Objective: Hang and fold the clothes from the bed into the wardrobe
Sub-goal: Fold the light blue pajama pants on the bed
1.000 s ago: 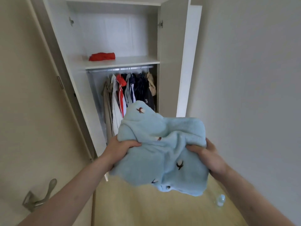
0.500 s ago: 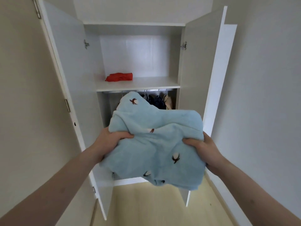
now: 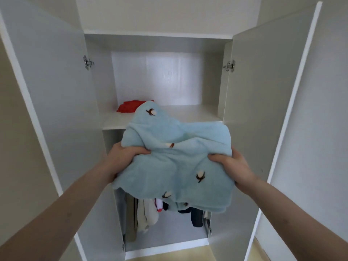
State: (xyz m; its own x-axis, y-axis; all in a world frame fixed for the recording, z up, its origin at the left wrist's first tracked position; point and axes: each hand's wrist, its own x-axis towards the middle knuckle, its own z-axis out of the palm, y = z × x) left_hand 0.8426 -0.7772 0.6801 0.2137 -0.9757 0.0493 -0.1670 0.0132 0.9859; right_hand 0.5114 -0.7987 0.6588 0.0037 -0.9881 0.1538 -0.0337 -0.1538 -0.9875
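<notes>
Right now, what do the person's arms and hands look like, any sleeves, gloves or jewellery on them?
Both forearms are bare right to the picture's bottom edge, with no sleeves in sight. The left hand and the right hand wear no gloves. No watch, bracelet or ring shows on the visible parts, though most of the fingers are hidden.

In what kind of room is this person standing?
Probably a bedroom: an open white wardrobe with hanging clothes, a folded red garment on its shelf, and a wooden floor.
</notes>
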